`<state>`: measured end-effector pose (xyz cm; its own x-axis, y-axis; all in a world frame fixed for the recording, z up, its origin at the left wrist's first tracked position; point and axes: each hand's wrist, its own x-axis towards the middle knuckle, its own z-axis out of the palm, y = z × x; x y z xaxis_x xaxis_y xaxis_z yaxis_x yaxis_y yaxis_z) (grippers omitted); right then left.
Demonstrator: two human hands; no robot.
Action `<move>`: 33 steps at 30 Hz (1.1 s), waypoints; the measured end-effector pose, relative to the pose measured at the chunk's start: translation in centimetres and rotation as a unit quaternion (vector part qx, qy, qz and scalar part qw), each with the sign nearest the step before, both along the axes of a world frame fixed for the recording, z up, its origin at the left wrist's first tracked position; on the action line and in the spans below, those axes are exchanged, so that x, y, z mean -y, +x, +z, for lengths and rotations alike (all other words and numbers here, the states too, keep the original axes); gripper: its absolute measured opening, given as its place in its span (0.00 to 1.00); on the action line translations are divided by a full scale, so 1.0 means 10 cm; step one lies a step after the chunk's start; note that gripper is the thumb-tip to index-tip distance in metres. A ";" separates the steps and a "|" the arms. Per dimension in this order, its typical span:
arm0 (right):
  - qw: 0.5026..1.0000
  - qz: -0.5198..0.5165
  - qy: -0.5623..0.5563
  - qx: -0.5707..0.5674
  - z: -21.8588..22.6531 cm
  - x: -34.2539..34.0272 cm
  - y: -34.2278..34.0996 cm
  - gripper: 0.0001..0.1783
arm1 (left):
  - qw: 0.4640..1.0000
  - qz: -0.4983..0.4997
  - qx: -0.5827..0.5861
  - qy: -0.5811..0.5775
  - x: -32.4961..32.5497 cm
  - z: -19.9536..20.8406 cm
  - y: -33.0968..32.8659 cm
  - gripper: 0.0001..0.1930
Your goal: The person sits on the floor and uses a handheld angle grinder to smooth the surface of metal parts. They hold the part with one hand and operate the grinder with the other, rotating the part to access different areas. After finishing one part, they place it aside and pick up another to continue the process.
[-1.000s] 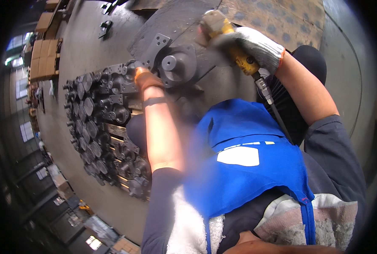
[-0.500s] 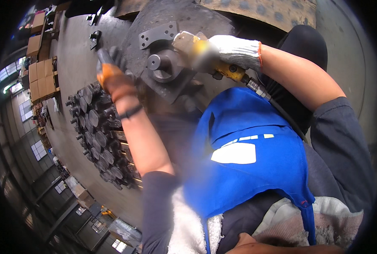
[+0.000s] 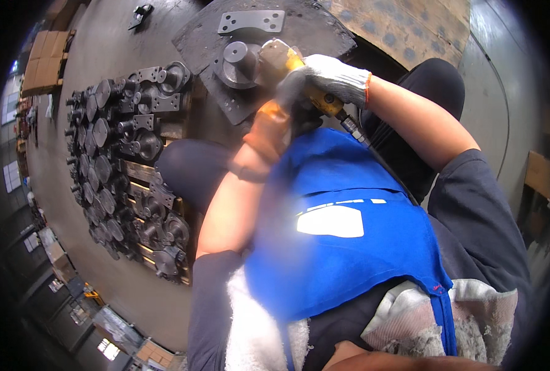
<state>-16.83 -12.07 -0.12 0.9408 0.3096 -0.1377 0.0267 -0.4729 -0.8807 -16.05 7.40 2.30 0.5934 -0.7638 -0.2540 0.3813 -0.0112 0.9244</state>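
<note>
My right hand (image 3: pixel 338 75), in a white knit glove with an orange cuff edge, is closed round a yellow angle grinder (image 3: pixel 322 100). Its guard (image 3: pixel 276 57) meets the right side of a dark metal part (image 3: pixel 238 63) with a round flange and a short shaft standing up. My left hand (image 3: pixel 273 121), in an orange and grey glove, is at the grinder's near side; blur hides its fingers and whether they grip. The metal part rests on a dark worktop (image 3: pixel 315 37). Just behind lies its flat, curved-edge plate (image 3: pixel 251 22) with several holes.
A wooden pallet (image 3: pixel 136 172) at left carries several rows of similar dark metal parts (image 3: pixel 102 133). One more part (image 3: pixel 140 17) lies on the floor beyond. A hose (image 3: pixel 383 162) runs from the grinder past my leg. A stained wooden board (image 3: pixel 405 28) is at far right.
My left hand has come back from the far left of the worktop to the grinder. The view has shifted, showing more of the pallet. My right hand still holds the grinder at the part.
</note>
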 end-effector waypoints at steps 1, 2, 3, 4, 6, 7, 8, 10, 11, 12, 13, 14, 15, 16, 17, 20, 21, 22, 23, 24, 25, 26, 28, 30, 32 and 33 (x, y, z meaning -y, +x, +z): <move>0.994 -0.047 0.065 -0.079 -0.03 -0.02 0.03 0.20 | 0.998 -0.013 0.056 0.026 0.01 0.02 -0.01 0.20; 0.995 -0.033 0.083 -0.038 -0.05 -0.03 0.02 0.20 | 0.992 -0.024 0.114 0.053 0.02 0.05 -0.02 0.21; 0.995 -0.019 0.098 0.002 -0.02 -0.04 0.00 0.20 | 0.982 -0.036 0.169 0.078 0.04 0.07 -0.02 0.22; 0.993 -0.010 0.113 0.016 -0.05 -0.03 0.01 0.19 | 0.981 -0.040 0.163 0.098 0.03 -0.13 0.03 0.22; 0.990 -0.007 0.140 0.014 -0.11 -0.05 0.05 0.19 | 0.973 -0.035 0.184 0.134 0.03 -0.29 0.08 0.22; 0.985 -0.027 0.168 -0.038 -0.11 -0.04 0.05 0.18 | 0.965 -0.027 0.212 0.151 0.05 -0.26 0.09 0.21; 0.975 -0.051 0.195 -0.089 -0.11 -0.02 0.03 0.17 | 0.963 -0.008 0.237 0.128 0.06 -0.25 0.09 0.21; 0.991 -0.007 0.131 0.006 -0.08 -0.03 0.04 0.16 | 0.957 0.039 0.284 0.047 0.05 -0.28 0.06 0.20; 0.993 0.015 0.100 0.054 -0.08 -0.02 0.05 0.16 | 0.943 0.055 0.326 0.028 0.06 -0.28 0.06 0.19; 0.991 0.033 0.070 0.111 -0.09 0.01 0.04 0.16 | 0.928 0.070 0.367 0.011 0.07 -0.28 0.06 0.19; 0.984 0.048 0.040 0.168 -0.11 0.04 0.03 0.16 | 0.901 0.071 0.427 0.036 0.07 -0.25 0.10 0.18; 0.970 0.063 0.010 0.234 -0.12 0.09 0.05 0.16 | 0.869 0.072 0.485 0.060 0.07 -0.23 0.12 0.17; 0.959 0.079 -0.015 0.271 -0.06 0.07 0.07 0.16 | 0.852 0.078 0.511 0.088 0.05 -0.25 0.12 0.17; 0.947 0.093 -0.040 0.306 0.01 0.06 0.07 0.16 | 0.832 0.084 0.535 0.116 0.04 -0.27 0.12 0.18; 0.942 0.106 -0.063 0.311 0.09 0.03 0.06 0.16 | 0.812 0.089 0.559 0.143 0.04 -0.28 0.12 0.18; 0.988 0.041 0.003 0.152 -0.05 0.10 0.05 0.16 | 0.848 0.084 0.503 0.141 0.09 -0.13 0.06 0.19; 0.993 0.027 0.026 0.110 -0.07 0.10 0.04 0.16 | 0.872 0.080 0.463 0.137 0.12 -0.07 0.06 0.19; 0.996 0.011 0.049 0.070 -0.09 0.11 0.05 0.16 | 0.910 0.068 0.391 0.123 0.16 0.03 0.07 0.19; 0.996 0.021 0.050 0.074 -0.09 0.13 0.06 0.16 | 0.908 0.074 0.395 0.119 0.19 -0.02 0.09 0.18; 0.995 0.031 0.052 0.077 -0.06 0.12 0.05 0.15 | 0.906 0.081 0.399 0.116 0.19 -0.07 0.10 0.18; 0.991 0.046 0.046 0.121 0.01 0.09 0.05 0.15 | 0.862 0.108 0.480 0.126 0.17 -0.38 0.15 0.17; 0.984 0.057 0.040 0.165 0.05 0.07 0.05 0.15 | 0.810 0.131 0.555 0.133 0.16 -0.55 0.18 0.16; 0.975 0.069 -0.025 0.209 0.10 0.09 0.05 0.14 | 0.824 0.109 0.546 0.105 0.19 -0.26 0.15 0.14; 0.975 0.080 -0.110 0.174 0.16 0.05 0.07 0.14 | 0.871 0.089 0.468 0.118 0.19 0.02 0.09 0.14; 0.970 0.073 -0.108 0.206 -0.09 0.09 0.06 0.12 | 0.912 0.080 0.376 0.143 0.21 0.06 0.05 0.14; 0.965 0.076 -0.088 0.234 -0.12 0.07 0.09 0.13 | 0.916 0.084 0.363 0.147 0.19 0.02 0.05 0.15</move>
